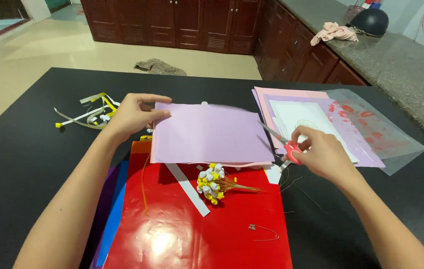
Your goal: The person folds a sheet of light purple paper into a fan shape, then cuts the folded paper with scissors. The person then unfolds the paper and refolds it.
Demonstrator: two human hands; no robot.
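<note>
Lilac paper sheet (212,133): held just above the black worktop (17,164), over the top edge of a glossy red sheet (197,224). Left hand (132,115) pinches its left edge, thumb above and fingers closed on the paper. Right hand (321,152) is closed round red-handled scissors (284,144), blades at the sheet's right edge. No cut through the lilac sheet is visible; its outline appears whole, so cutting is judged barely begun. Finished items present: a bunch of small white and yellow paper stars (211,183) and a white strip (188,190) on the red sheet, and offcuts (89,112) to the left.
</note>
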